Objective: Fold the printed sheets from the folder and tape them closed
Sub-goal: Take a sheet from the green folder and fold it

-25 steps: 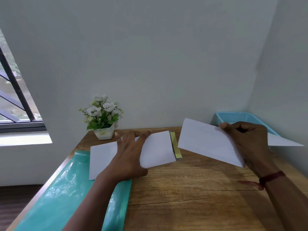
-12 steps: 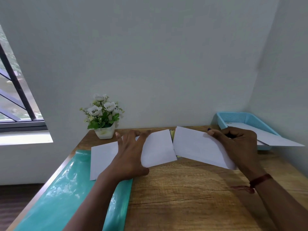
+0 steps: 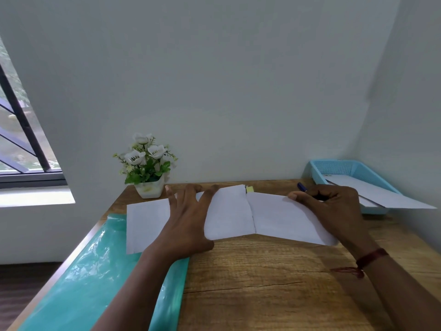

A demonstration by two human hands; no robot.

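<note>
A: White sheet (image 3: 229, 217) flat on bench (image 3: 274, 283), left hand (image 3: 186, 223) fingers spread pinning it. Right hand (image 3: 334, 211) pressing the second sheet (image 3: 284, 217), fingers curled.

B: Could skew the crease if either slips.

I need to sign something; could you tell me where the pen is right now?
In the head view, the pen lies at the table's far right, behind the right hand, left of the blue tray.
</note>
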